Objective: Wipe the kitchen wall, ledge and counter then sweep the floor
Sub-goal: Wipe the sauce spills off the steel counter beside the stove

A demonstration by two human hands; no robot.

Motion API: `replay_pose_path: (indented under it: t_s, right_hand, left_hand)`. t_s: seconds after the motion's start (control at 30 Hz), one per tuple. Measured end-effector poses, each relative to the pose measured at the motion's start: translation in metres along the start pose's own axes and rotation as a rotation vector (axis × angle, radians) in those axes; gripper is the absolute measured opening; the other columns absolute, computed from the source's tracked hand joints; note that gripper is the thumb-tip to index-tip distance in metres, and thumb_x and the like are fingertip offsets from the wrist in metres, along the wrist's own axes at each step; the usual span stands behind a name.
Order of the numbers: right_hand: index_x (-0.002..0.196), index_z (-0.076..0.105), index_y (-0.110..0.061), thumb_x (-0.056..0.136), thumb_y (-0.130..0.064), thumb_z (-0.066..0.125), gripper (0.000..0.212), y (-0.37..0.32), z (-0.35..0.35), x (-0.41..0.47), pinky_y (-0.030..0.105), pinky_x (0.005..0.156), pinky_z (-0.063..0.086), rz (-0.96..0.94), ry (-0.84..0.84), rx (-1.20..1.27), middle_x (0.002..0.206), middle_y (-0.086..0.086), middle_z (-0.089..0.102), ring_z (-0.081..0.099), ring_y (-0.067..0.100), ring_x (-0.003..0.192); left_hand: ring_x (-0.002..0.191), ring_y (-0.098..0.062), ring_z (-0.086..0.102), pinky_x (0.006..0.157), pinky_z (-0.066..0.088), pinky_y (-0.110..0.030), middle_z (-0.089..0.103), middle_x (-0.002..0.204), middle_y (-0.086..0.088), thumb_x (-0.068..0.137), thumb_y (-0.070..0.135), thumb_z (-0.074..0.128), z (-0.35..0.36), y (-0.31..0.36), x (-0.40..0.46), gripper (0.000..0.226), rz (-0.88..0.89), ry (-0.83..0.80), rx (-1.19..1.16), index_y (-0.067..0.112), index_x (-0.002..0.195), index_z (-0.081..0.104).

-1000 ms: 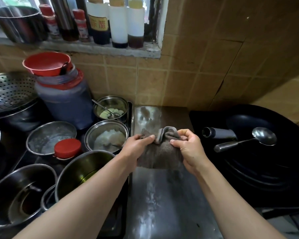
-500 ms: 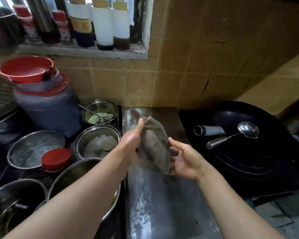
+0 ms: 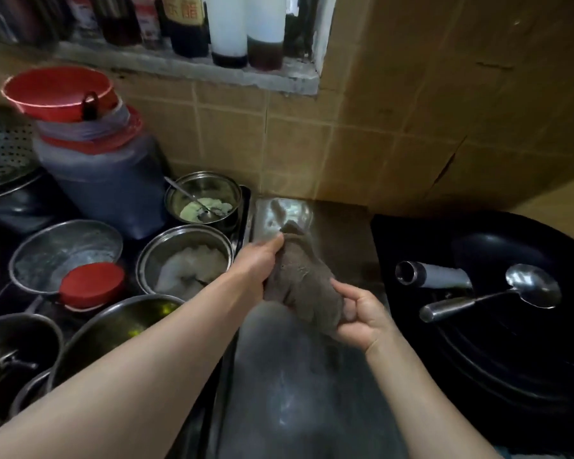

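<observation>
Head view: both bare forearms reach in from the lower edge toward the centre of the frame, meeting over a wet steel bench [image 3: 289, 402]. The left hand [image 3: 257, 263] comes in from 7 o'clock, palm turned toward the right, its fingers curled round the upper left side of a grey-brown cloth [image 3: 304, 283] with the thumb lying along the cloth's top edge. The right hand [image 3: 362, 318] comes in from 5 o'clock, palm up and tilted inward, its fingers bent and pinching the cloth's lower right end. The cloth hangs bunched between the two hands, slanting from 11 o'clock down to 5 o'clock, above the bench; whether its lowest fold touches the surface cannot be told.

At 12 o'clock from the cloth rises the tan tiled wall [image 3: 395, 134], and above it at 11 o'clock a grey ledge [image 3: 186, 66] carries a row of bottles [image 3: 227, 28]. At 9 o'clock from the hands stand steel bowls; the nearest bowl [image 3: 186, 260] holds something white. A large dark jar [image 3: 110, 190] with a red funnel [image 3: 58, 91] on top stands at 10 o'clock. At 3 o'clock a black wok [image 3: 511, 309] holds a steel ladle [image 3: 497, 296].
</observation>
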State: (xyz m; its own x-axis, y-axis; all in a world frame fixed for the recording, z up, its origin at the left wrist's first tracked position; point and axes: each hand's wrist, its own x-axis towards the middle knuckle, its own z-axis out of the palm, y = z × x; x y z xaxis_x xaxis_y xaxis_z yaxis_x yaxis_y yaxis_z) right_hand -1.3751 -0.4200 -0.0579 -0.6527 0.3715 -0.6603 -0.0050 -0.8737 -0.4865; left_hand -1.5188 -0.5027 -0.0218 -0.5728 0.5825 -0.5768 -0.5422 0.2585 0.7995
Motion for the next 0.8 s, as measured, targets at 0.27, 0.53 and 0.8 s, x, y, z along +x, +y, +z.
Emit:
replay_pose_path:
  t_s: [0.27, 0.53, 0.8]
  right_hand:
    - [0.111, 0.061, 0.0, 0.092, -0.008, 0.051, 0.023, -0.029, 0.004, 0.039, 0.045, 0.074, 0.05, -0.057, 0.152, -0.124, 0.087, 0.018, 0.07, 0.068, 0.03, 0.075]
    - [0.133, 0.047, -0.025, 0.07, 0.022, 0.063, 0.08, -0.04, 0.002, 0.066, 0.031, 0.078, 0.055, -0.394, 0.024, -0.813, 0.113, 0.009, 0.06, 0.063, 0.024, 0.099]
    - [0.061, 0.063, -0.021, 0.066, -0.012, 0.078, 0.018, -0.046, -0.012, 0.099, 0.034, 0.078, 0.049, -0.637, 0.376, -1.084, 0.091, -0.003, 0.063, 0.061, 0.016, 0.089]
  left_hand:
    - [0.076, -0.02, 0.056, 0.049, 0.044, -0.022, 0.055, 0.095, -0.002, 0.086, -0.002, 0.056, 0.001, -0.016, 0.046, 0.052, 0.068, 0.078, 0.197, 0.023, 0.13, 0.041]
    - [0.084, -0.018, 0.057, 0.062, 0.045, -0.022, 0.06, 0.095, -0.003, 0.074, -0.006, 0.068, -0.006, -0.02, 0.081, 0.041, 0.212, 0.143, 0.561, 0.019, 0.107, 0.064]
    - [0.086, -0.023, 0.06, 0.073, 0.048, -0.029, 0.061, 0.095, -0.004, 0.077, 0.027, 0.072, 0.003, -0.01, 0.119, 0.016, 0.37, 0.139, 0.947, 0.027, 0.072, 0.057]
